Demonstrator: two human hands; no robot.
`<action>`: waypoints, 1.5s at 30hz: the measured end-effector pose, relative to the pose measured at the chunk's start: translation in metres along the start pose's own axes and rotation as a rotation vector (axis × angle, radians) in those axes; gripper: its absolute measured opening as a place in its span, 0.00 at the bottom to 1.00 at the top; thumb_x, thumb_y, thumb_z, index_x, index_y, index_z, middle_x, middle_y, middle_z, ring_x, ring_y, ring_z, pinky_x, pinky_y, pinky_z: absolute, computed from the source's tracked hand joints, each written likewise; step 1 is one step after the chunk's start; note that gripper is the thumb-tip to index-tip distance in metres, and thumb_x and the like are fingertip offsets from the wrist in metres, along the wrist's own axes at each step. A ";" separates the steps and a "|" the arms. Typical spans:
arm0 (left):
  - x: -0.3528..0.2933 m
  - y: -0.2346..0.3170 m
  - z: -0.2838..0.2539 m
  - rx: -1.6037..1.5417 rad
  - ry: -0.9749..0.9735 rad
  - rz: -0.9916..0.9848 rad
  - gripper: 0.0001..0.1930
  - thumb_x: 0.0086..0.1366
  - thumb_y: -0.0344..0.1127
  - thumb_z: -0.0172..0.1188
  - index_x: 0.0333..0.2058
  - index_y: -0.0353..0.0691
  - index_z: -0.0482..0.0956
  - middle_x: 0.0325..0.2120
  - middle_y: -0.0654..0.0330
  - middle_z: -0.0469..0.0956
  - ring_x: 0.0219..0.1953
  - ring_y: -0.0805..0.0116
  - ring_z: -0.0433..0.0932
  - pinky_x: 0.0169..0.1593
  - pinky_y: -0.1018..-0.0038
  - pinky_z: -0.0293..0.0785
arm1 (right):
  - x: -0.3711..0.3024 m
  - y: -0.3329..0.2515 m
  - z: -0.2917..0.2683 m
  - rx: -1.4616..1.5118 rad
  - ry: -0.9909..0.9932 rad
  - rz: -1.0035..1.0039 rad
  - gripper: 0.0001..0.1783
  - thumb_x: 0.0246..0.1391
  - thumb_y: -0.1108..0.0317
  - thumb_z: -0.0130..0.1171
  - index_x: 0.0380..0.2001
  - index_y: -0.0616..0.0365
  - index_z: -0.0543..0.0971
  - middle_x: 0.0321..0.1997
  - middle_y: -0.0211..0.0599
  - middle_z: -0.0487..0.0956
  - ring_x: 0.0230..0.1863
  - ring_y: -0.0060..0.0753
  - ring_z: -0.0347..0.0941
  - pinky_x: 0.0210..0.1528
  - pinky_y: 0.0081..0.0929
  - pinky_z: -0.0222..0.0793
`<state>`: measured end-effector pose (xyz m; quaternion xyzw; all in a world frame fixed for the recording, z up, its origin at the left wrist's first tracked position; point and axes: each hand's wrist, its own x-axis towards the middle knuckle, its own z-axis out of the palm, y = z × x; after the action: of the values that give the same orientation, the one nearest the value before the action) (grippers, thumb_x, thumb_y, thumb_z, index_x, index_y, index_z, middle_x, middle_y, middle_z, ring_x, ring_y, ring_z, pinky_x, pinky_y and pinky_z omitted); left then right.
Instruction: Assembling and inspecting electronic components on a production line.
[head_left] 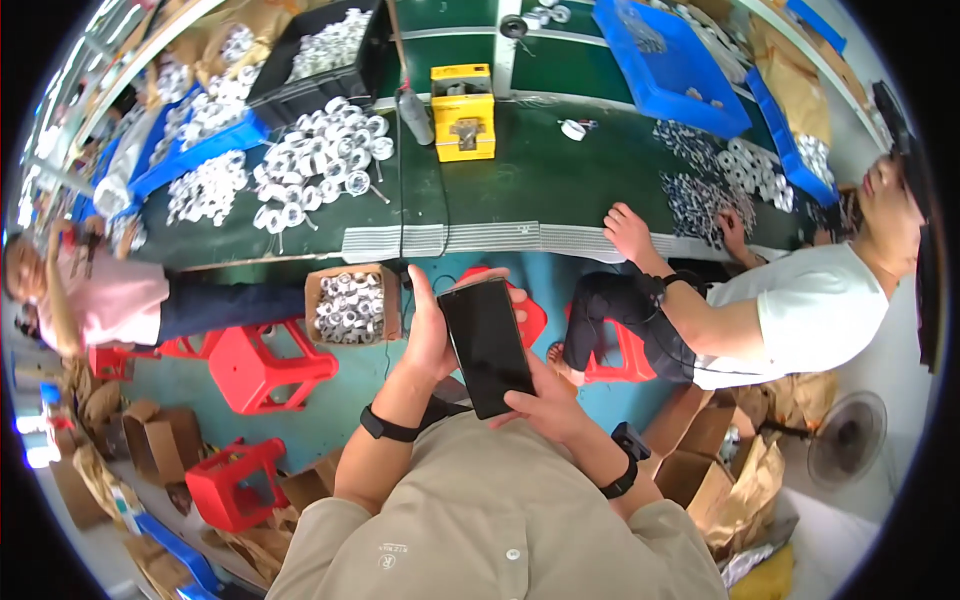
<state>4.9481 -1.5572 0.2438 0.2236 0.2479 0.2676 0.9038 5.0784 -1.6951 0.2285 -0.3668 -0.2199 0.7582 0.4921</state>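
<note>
A black smartphone (pixel 487 345) with a dark screen lies tilted in front of my chest, held between both hands. My left hand (pixel 432 325) cradles its left edge, thumb pointing up alongside and fingertips showing past the top right. My right hand (pixel 548 398) grips the lower right corner, its thumb on the front of the phone; the other fingers are behind it. Beyond the phone, a cardboard box (pixel 352 335) full of small white and silver round parts stands near the bench edge, left of my left hand.
A green workbench (pixel 540 190) carries heaps of white ring parts (pixel 320 160), a yellow machine (pixel 464 115) and a blue bin (pixel 670 75). Co-workers sit at the right (pixel 810 310) and left (pixel 110 290). Red stools (pixel 262 370) and cartons (pixel 165 440) stand on the floor.
</note>
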 end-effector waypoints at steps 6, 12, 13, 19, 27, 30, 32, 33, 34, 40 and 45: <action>0.029 0.050 -0.029 0.022 -0.004 -0.071 0.51 0.56 0.77 0.20 0.57 0.36 0.63 0.47 0.47 0.74 0.45 0.53 0.76 0.50 0.57 0.73 | 0.056 0.008 0.043 0.079 0.115 -0.068 0.43 0.49 0.81 0.50 0.66 0.50 0.44 0.62 0.38 0.61 0.57 0.40 0.67 0.46 0.47 0.76; 0.033 0.076 -0.067 0.127 -0.041 -0.133 0.47 0.60 0.73 0.20 0.56 0.35 0.63 0.47 0.49 0.74 0.47 0.57 0.76 0.53 0.63 0.72 | 0.099 0.014 0.083 0.212 0.294 -0.102 0.44 0.48 0.86 0.45 0.66 0.51 0.42 0.62 0.40 0.59 0.58 0.40 0.65 0.50 0.46 0.74; 0.032 0.079 -0.070 0.136 0.021 -0.203 0.47 0.61 0.72 0.20 0.56 0.34 0.63 0.47 0.50 0.74 0.48 0.58 0.76 0.53 0.63 0.72 | 0.104 0.016 0.083 0.195 0.328 -0.104 0.47 0.47 0.86 0.45 0.66 0.45 0.41 0.63 0.41 0.60 0.58 0.48 0.67 0.50 0.52 0.73; 0.031 0.081 -0.082 0.208 -0.025 -0.218 0.37 0.68 0.61 0.20 0.55 0.35 0.64 0.46 0.54 0.74 0.47 0.65 0.76 0.51 0.70 0.74 | 0.118 0.018 0.076 0.207 0.381 -0.104 0.43 0.49 0.86 0.43 0.66 0.46 0.43 0.62 0.40 0.62 0.57 0.48 0.67 0.49 0.53 0.74; 0.042 0.052 -0.064 0.242 0.038 -0.156 0.36 0.69 0.60 0.21 0.55 0.35 0.63 0.48 0.53 0.73 0.49 0.62 0.74 0.53 0.67 0.72 | 0.100 0.003 0.035 0.327 0.331 -0.016 0.31 0.61 0.71 0.43 0.65 0.48 0.47 0.61 0.39 0.63 0.55 0.44 0.69 0.44 0.51 0.75; 0.046 0.035 -0.051 0.243 0.036 -0.115 0.36 0.69 0.61 0.23 0.56 0.35 0.62 0.49 0.52 0.72 0.51 0.60 0.72 0.55 0.65 0.69 | 0.085 -0.005 0.019 0.247 0.309 -0.011 0.30 0.62 0.69 0.44 0.65 0.48 0.48 0.61 0.38 0.64 0.54 0.41 0.69 0.45 0.49 0.75; 0.045 0.025 -0.035 0.242 0.063 -0.088 0.35 0.69 0.61 0.24 0.56 0.35 0.63 0.49 0.53 0.72 0.51 0.61 0.72 0.55 0.65 0.69 | 0.074 -0.009 0.009 0.173 0.311 -0.007 0.31 0.61 0.69 0.45 0.65 0.49 0.49 0.60 0.37 0.64 0.54 0.39 0.69 0.45 0.49 0.75; 0.048 0.021 -0.026 0.203 0.107 -0.091 0.34 0.70 0.58 0.23 0.55 0.35 0.64 0.47 0.52 0.73 0.48 0.61 0.75 0.52 0.67 0.72 | 0.069 -0.010 0.001 0.152 0.281 -0.002 0.31 0.60 0.71 0.46 0.65 0.48 0.49 0.60 0.36 0.65 0.54 0.39 0.69 0.45 0.48 0.75; 0.050 0.017 -0.020 0.164 0.150 -0.093 0.33 0.71 0.56 0.21 0.54 0.35 0.65 0.45 0.52 0.75 0.45 0.62 0.77 0.48 0.69 0.75 | 0.066 -0.010 -0.007 0.132 0.250 0.002 0.32 0.59 0.73 0.47 0.65 0.48 0.49 0.59 0.35 0.65 0.54 0.38 0.69 0.45 0.48 0.75; 0.061 -0.001 -0.009 0.096 0.084 -0.063 0.29 0.72 0.53 0.27 0.53 0.33 0.64 0.42 0.51 0.76 0.42 0.62 0.78 0.46 0.68 0.77 | 0.054 -0.019 -0.035 0.110 0.138 -0.035 0.39 0.50 0.82 0.48 0.64 0.49 0.49 0.58 0.34 0.66 0.54 0.37 0.69 0.45 0.45 0.77; 0.059 0.001 0.002 0.141 0.038 -0.001 0.22 0.71 0.46 0.39 0.53 0.34 0.64 0.41 0.51 0.76 0.41 0.63 0.78 0.46 0.68 0.76 | 0.052 -0.022 -0.042 0.060 0.091 -0.067 0.39 0.48 0.82 0.49 0.64 0.50 0.51 0.57 0.35 0.66 0.53 0.36 0.69 0.45 0.43 0.77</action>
<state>4.9919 -1.5221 0.2271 0.2816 0.2834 0.2534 0.8810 5.1107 -1.6403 0.1994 -0.3783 -0.1868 0.7301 0.5375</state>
